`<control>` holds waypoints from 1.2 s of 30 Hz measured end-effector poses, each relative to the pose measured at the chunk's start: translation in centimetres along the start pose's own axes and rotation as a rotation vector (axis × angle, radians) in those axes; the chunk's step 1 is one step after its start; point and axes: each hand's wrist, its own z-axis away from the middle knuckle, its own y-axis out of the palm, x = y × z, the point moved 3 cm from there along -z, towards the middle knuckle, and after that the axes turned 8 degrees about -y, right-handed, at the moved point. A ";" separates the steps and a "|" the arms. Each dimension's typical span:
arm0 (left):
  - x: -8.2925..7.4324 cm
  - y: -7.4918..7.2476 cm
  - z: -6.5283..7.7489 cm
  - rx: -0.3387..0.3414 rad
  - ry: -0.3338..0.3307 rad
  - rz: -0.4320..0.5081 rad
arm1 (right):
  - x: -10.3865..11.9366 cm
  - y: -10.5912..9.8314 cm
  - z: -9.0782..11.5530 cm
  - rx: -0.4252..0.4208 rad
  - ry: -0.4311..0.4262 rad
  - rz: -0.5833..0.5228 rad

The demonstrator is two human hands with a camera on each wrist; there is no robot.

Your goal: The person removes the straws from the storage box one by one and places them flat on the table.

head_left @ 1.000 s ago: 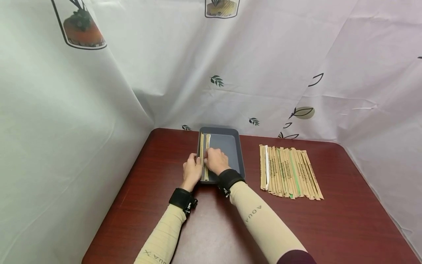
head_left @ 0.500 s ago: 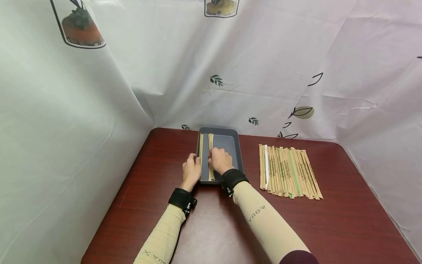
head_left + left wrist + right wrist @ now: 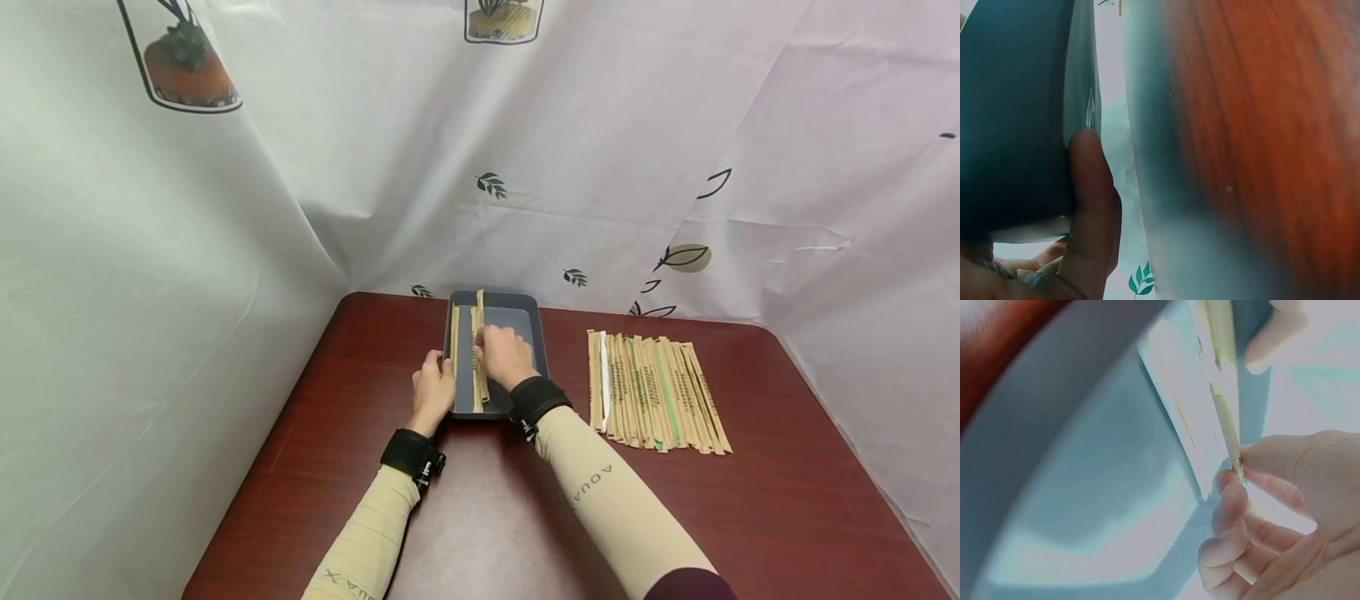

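A grey rectangular tray (image 3: pixel 536 333) stands near the back of the table. My left hand (image 3: pixel 432 385) grips its left side; in the left wrist view a finger (image 3: pixel 1090 181) lies along the outer wall. My right hand (image 3: pixel 506 354) is over the tray and pinches a slim, tan paper-wrapped straw (image 3: pixel 481 304) between thumb and fingertips, as the right wrist view also shows with the held straw (image 3: pixel 1225 400). Beneath it, a second wrapped straw (image 3: pixel 477 404) lies lengthwise in the tray. Another wrapped straw (image 3: pixel 455 329) runs along the left inner wall, partly hidden by my left hand.
A row of several wrapped straws (image 3: pixel 652 392), mostly tan with a white one and green ones, lies on the red-brown table (image 3: pixel 787 492) right of the tray. A white printed curtain (image 3: pixel 420 208) hangs behind the table and along both sides.
My right hand has moved slightly right and then forward, and the straw it pinches now reaches past the other's far end, leaving that one separate beside it. My left hand stays at the tray.
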 end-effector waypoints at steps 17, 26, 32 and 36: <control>0.7 -1.3 -0.6 -0.007 -0.021 0.022 | -6.2 -6.4 1.3 -0.093 0.114 0.012; 0.8 -1.3 -0.7 -0.008 -0.022 0.025 | -10.9 -5.7 3.4 -0.065 0.163 -0.006; 0.8 -1.3 -0.6 -0.004 -0.024 0.029 | -13.1 -4.0 5.1 0.005 0.206 0.031; 0.7 -1.2 -0.6 -0.003 -0.007 0.030 | -14.1 -2.8 6.3 0.037 0.221 0.052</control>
